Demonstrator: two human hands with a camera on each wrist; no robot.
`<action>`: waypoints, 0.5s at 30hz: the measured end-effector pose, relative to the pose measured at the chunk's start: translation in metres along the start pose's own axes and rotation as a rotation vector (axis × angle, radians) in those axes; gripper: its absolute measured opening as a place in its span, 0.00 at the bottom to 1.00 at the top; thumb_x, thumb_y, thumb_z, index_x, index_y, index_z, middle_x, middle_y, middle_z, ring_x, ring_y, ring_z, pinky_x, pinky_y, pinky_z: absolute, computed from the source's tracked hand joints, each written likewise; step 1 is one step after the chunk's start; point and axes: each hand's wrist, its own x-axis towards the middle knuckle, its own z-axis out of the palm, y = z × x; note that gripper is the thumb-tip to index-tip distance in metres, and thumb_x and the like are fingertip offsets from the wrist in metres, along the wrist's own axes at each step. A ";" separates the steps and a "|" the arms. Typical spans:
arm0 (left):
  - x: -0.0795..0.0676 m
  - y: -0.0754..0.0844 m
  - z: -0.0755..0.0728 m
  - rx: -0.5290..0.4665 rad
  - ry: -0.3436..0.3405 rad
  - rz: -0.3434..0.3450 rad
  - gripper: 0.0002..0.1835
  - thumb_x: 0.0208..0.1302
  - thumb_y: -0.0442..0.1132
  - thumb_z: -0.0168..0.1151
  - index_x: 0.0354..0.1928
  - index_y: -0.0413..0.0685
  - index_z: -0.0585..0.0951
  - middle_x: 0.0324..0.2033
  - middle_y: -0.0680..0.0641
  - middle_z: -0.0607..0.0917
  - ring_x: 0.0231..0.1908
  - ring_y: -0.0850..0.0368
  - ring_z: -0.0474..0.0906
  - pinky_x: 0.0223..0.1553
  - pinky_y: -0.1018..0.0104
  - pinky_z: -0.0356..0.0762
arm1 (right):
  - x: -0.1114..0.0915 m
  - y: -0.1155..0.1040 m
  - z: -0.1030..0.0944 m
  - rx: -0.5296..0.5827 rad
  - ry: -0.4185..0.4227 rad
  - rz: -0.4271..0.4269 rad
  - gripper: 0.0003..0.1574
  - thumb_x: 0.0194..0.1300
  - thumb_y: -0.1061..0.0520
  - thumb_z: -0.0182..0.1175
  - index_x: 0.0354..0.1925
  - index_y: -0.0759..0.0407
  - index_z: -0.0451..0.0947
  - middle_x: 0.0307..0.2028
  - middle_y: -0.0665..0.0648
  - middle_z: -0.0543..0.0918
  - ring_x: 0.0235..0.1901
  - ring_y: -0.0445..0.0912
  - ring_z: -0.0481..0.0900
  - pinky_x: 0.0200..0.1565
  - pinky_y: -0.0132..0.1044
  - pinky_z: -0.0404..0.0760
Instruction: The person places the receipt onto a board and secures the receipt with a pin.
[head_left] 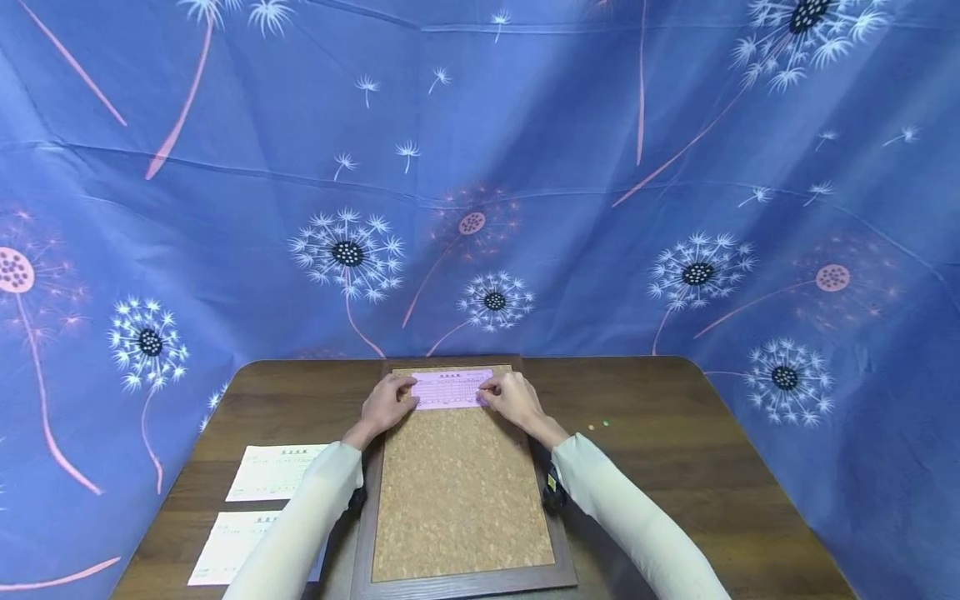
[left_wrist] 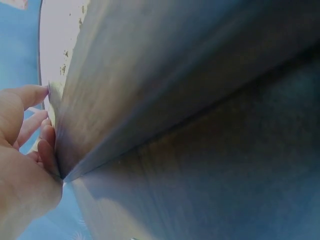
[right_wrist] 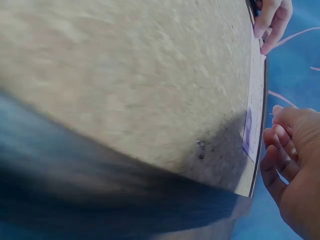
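Observation:
A pink printed slip (head_left: 450, 389) lies across the top of a wood-framed corkboard (head_left: 461, 500). At the slip's left end, my left hand (head_left: 386, 404) touches it with fairly straight fingertips, spread from its upper to its lower corner. The left wrist view shows that hand (left_wrist: 25, 145) at the board's edge. My right hand (head_left: 512, 398) is over the slip's right end. In the right wrist view, the thumb and forefinger of this hand (right_wrist: 295, 155) come together around a tiny thin pin-like thing (right_wrist: 272, 114), mostly hidden. There the slip (right_wrist: 254, 120) lies flat against the cork.
Two white printed slips (head_left: 273, 472) (head_left: 236, 546) lie on the brown table (head_left: 675, 492) left of the board, partly behind my left sleeve. Small orange (head_left: 591, 427) and green (head_left: 606, 423) bits lie to its right. A blue dandelion-patterned cloth (head_left: 570, 250) hangs behind the table.

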 end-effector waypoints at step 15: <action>0.001 0.000 0.002 0.010 0.034 0.028 0.21 0.60 0.36 0.66 0.55 0.37 0.83 0.41 0.41 0.82 0.41 0.48 0.78 0.39 0.57 0.76 | 0.050 -0.015 0.015 -0.149 -0.041 0.008 0.09 0.65 0.52 0.70 0.41 0.53 0.91 0.35 0.52 0.88 0.37 0.50 0.87 0.35 0.45 0.84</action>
